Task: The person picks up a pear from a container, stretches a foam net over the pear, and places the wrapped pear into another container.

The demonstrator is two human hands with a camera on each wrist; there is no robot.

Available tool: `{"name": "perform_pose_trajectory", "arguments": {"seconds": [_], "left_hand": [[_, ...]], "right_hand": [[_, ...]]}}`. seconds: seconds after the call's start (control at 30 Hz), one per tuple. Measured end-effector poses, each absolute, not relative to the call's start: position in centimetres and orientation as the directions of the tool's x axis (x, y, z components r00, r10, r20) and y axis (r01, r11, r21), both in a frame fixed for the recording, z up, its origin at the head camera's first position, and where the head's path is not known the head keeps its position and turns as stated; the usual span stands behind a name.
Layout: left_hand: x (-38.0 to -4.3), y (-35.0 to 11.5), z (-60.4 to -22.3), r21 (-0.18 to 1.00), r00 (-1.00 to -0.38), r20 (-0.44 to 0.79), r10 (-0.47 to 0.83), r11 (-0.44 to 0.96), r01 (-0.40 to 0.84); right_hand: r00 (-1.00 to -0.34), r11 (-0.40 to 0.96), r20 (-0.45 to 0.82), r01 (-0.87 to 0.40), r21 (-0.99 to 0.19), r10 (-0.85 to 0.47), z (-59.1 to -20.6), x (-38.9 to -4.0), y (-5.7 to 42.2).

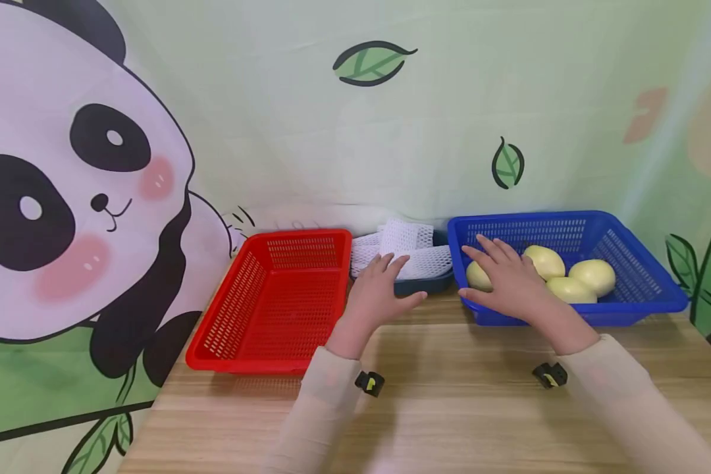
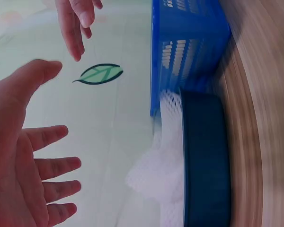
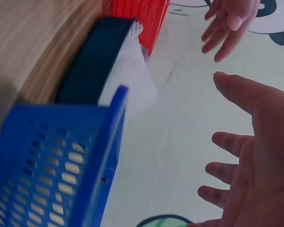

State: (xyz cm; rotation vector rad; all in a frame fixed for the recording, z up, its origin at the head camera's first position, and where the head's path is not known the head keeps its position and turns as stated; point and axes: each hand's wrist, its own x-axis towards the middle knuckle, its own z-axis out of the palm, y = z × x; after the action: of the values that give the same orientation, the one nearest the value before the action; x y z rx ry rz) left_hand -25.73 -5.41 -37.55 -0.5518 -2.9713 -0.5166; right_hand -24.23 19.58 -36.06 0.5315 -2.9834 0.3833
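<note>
My left hand (image 1: pixel 376 293) hovers with spread fingers before a dark teal tray (image 1: pixel 423 285) heaped with white foam fruit nets (image 1: pixel 411 253). It holds nothing, as its bare palm in the left wrist view confirms. My right hand (image 1: pixel 509 280), also empty with fingers extended, is above the near left part of a blue basket (image 1: pixel 640 307). Several smooth, pale yellow oval fruits (image 1: pixel 592 276) lie in that basket, one partly hidden behind the right hand. In the right wrist view, the right hand (image 3: pixel 260 151) stands apart from the basket's rim.
A red basket (image 1: pixel 296 309) with nothing in it stands left of the teal tray. All containers sit on a wood-grain table (image 1: pixel 438 408), backed by a cloth (image 1: pixel 272 131) printed with a panda and leaves. Small black devices (image 1: pixel 370 383) hang at both wrists.
</note>
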Motion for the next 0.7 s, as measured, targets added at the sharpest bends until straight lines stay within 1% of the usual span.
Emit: {"name": "perform_pose_trajectory", "arguments": {"seconds": [0.13, 0.37, 0.53, 0.7], "left_hand": [[-25.7, -4.7, -37.6, 0.395, -0.935, 0.135, 0.328, 0.848, 0.354], [-26.0, -3.8, -37.8, 0.572, -0.939, 0.092, 0.332, 0.754, 0.323], [-26.7, -2.8, -38.8, 0.702, -0.928, 0.035, 0.372, 0.652, 0.288], [-27.3, -1.3, -40.2, 0.782, -0.926, 0.0, 0.378, 0.577, 0.236]], "right_hand": [[-0.935, 0.915, 0.129, -0.35, -0.203, -0.329, -35.3, -24.5, 20.7], [-0.946, 0.935, 0.064, -0.325, -0.142, -0.319, -33.9, -25.5, 23.1], [-0.938, 0.921, 0.027, -0.346, -0.182, -0.347, -33.1, -26.6, 24.7], [-0.939, 0.912, -0.005, -0.332, -0.239, -0.343, -32.4, -27.9, 26.2]]}}
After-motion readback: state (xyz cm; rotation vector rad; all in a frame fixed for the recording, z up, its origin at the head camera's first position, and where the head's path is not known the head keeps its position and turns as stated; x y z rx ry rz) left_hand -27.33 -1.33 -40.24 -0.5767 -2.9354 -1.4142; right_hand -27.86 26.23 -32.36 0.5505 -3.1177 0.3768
